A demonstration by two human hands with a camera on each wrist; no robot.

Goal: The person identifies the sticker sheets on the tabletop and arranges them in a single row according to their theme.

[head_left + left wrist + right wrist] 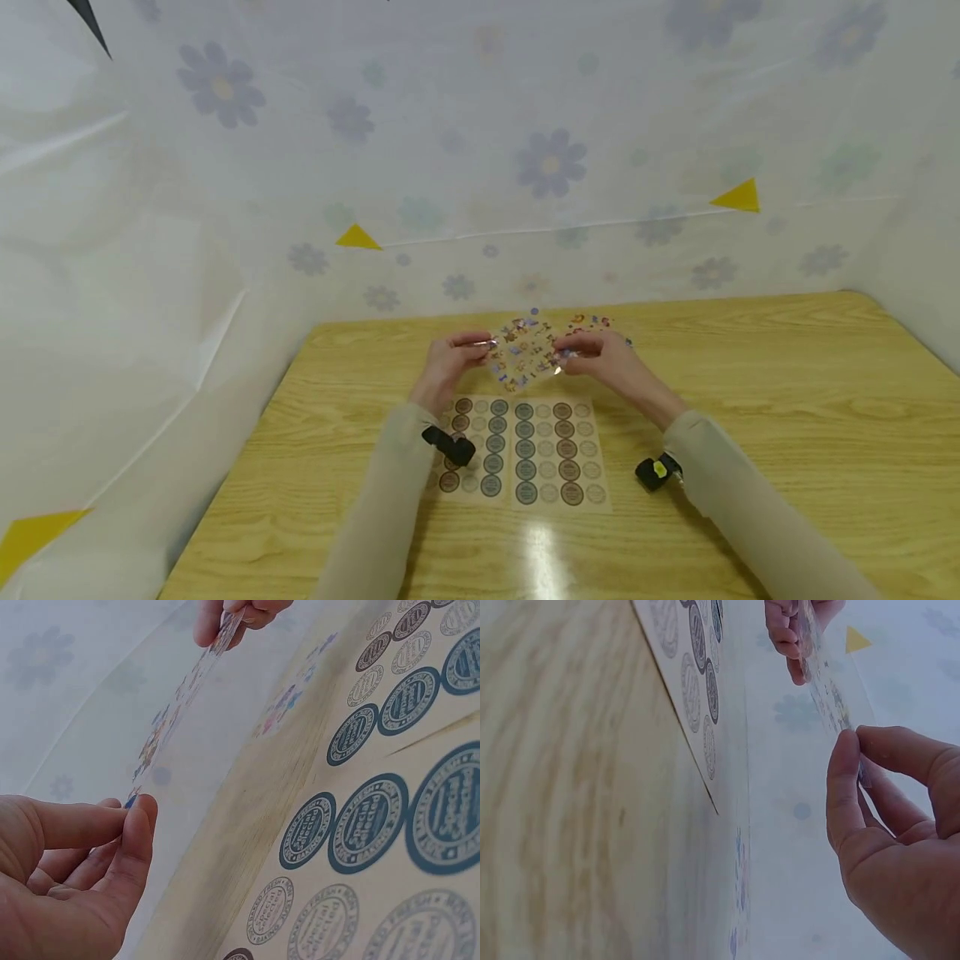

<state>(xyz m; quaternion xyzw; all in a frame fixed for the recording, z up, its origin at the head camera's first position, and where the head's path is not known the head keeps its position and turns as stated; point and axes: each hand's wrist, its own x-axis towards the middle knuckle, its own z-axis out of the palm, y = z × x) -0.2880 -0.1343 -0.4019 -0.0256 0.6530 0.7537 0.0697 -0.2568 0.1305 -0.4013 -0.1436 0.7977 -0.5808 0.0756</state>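
Note:
A clear sticker sheet (522, 350) with small colourful figures is held up above the table between both hands. My left hand (450, 364) pinches its left edge between thumb and fingers; the left wrist view shows this left hand (82, 870) close up. At the opposite edge my right hand (603, 360) pinches the sheet, as the right hand (900, 817) in the right wrist view also shows. Below lie two paper sheets of round label stickers, a left one (480, 450) and a right one (558, 454), side by side. The left forearm partly covers the left one.
Behind the right hand another clear sticker sheet (588, 322) lies near the far edge of the wooden table (787, 433). A white flowered sheet (480, 167) hangs behind the table, with yellow triangles (738, 197) on it. Each wrist wears a black strap device (657, 472).

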